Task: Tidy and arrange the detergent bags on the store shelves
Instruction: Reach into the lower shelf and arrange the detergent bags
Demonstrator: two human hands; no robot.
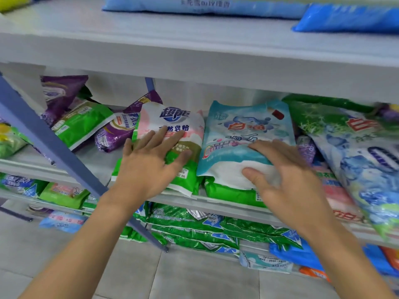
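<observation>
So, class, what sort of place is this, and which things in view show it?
Probably a shop aisle: tiered shelves stocked with detergent bags, such as the white bag under the left hand and the teal bag under the right hand, plus stacked green bags below.

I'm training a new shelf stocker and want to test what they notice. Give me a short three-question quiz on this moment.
1. True or false: the left hand lies flat on the white and pink bag.
2. Multiple choice: what lies under the teal bag that the right hand touches? A. a green bag B. a purple bag C. a cardboard box
3. Fill in: the bag at the far right of the top shelf is ____ in colour.
Key: 1 true; 2 A; 3 blue.
</observation>
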